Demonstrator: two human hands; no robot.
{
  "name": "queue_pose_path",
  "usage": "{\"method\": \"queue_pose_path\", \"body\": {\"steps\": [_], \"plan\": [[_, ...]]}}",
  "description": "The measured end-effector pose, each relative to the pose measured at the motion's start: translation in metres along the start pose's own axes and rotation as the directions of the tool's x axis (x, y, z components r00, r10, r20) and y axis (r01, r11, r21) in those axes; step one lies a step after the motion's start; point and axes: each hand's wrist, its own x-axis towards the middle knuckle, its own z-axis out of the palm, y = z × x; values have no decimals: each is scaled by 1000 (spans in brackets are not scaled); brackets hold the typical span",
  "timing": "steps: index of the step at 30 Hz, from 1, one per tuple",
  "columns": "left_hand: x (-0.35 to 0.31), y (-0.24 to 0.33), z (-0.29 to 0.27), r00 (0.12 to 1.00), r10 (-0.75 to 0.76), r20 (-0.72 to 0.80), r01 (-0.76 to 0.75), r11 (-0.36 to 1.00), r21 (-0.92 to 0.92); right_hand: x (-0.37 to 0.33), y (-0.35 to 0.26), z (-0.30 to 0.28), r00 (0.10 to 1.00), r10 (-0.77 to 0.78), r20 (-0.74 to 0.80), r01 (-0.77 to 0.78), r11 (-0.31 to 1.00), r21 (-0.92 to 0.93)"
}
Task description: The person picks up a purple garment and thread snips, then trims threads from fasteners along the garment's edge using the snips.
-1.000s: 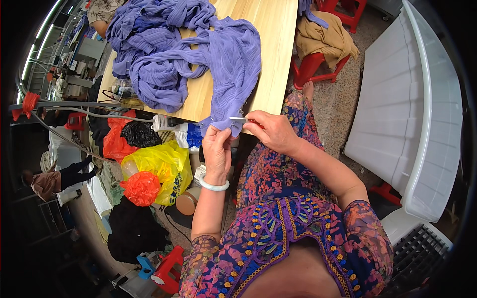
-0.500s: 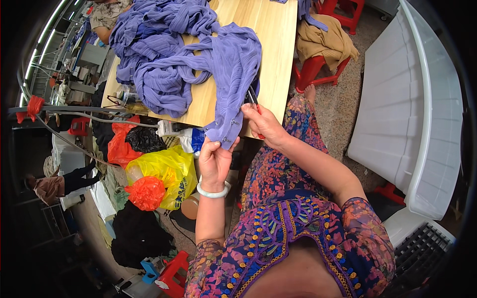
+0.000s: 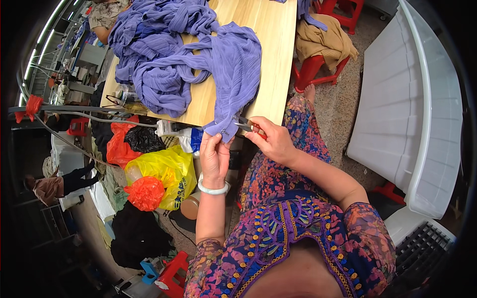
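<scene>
My left hand (image 3: 214,158) pinches the lower end of a ribbed purple garment (image 3: 233,64), which hangs over the table's front edge. Small dark bits, too small to make out, show on the fabric just above my fingertips. In my right hand (image 3: 276,141) is a pair of red-handled snips (image 3: 243,126), my fingers closed around its handles. Its metal jaws point left and meet the cloth beside those dark bits. The exact form of the jaws is hard to see.
More purple garments (image 3: 154,59) are heaped on the wooden table (image 3: 271,59). Yellow (image 3: 171,171) and red (image 3: 145,193) plastic bags lie below its left side. A brown cloth (image 3: 323,42) covers a red stool (image 3: 313,74); a large white bin (image 3: 392,109) stands at right.
My right hand has moved down, and the snips have turned from pointing up to pointing left, with their jaws now at the garment's end. My left hand keeps its pinch.
</scene>
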Motion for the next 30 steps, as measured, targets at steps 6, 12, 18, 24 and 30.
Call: {"method": "queue_pose_path", "body": {"steps": [6,12,18,24,30], "plan": [[3,-7,-1,999,8,-35,-7,999,41,-3,13,6,1000,-24,-2,24,999,-32],[3,-11,1,998,-2,-63,6,999,54,-1,19,8,1000,9,-21,-10,999,-32],[4,-12,2,998,0,-66,4,998,69,-2,24,10,999,29,-21,-30,999,-29],[6,-14,3,997,-2,-82,7,998,61,-3,22,8,1000,15,6,-15,1000,-11],[8,-16,1,998,-15,-60,18,999,51,-5,23,9,1000,28,6,-28,999,27]]}}
